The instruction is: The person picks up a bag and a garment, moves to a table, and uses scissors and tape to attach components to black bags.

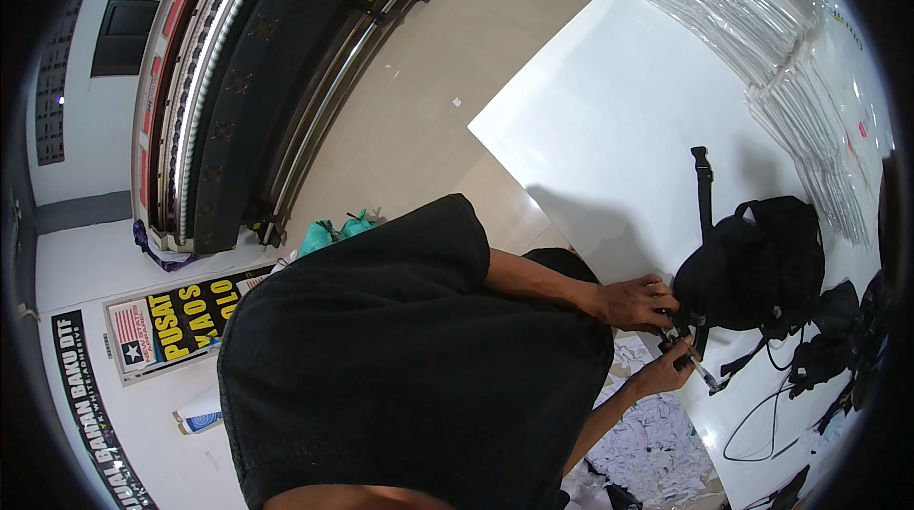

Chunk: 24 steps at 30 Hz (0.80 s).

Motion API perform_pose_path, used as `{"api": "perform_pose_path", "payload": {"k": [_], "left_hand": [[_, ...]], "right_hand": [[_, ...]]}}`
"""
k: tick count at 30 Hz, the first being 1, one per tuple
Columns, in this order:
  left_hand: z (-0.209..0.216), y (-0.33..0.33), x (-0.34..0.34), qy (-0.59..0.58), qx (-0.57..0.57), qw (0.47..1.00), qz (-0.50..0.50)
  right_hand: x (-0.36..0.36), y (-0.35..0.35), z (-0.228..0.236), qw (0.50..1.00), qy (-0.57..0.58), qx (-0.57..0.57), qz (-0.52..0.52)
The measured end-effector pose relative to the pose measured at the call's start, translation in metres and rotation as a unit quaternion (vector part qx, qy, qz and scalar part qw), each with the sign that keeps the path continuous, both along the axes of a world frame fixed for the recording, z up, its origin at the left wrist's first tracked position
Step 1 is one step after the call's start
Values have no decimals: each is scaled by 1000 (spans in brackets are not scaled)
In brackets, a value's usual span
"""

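Black bag (752,262) sits at about three o'clock in the view, slumped on the white table (609,129) close to its near edge; its strap (702,186) runs out flat toward twelve o'clock, clear of the work; and both hands are in at the bag's nine o'clock side. Left hand (633,302) is closed over the bag's lower corner, apparently to pin it so the soft body does not slide; right hand (666,372) comes in from five o'clock, fingers pinched together on a slim tool (703,375) with a pale tip, angled toward the same spot; what kind of tool, I cannot tell.

Room to move: wide bare tabletop from ten to twelve o'clock of the bag; tight on the other sides. Stacked clear plastic sleeves (762,15) fan along the far edge at one o'clock; loose black cables (762,415) loop at five o'clock, near the right wrist, an easy snag; more black gear (847,320) crowds three o'clock. A heap of paper scraps (647,434) lies below the table edge at six; tan floor and a long printing machine (228,81) stand well apart at ten.
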<state>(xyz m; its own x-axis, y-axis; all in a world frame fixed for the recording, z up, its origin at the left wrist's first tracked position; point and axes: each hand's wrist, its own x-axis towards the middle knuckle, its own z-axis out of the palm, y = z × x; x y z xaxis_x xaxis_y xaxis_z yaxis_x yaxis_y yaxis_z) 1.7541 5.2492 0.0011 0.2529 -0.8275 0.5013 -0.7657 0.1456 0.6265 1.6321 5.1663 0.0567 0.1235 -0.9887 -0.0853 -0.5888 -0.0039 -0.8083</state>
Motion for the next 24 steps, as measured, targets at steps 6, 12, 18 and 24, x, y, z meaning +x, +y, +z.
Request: {"api": "perform_pose_path", "payload": {"k": [6, 12, 18, 24], "left_hand": [[-1, -1, 0, -10, -1, 1000, 3], [-2, -2, 0, -12, -10, 1000, 10], [0, -2, -1, -7, -6, 1000, 7], [0, -1, 0, 2, 3, 1000, -4]], "right_hand": [[5, 2, 6, 1000, -3, -15, 3], [3, 1, 1, 999, 2, -32, 13], [2, 0, 4, 1000, 5, -5, 15], [1, 0, 1, 1000, -17, 1, 2]]}}
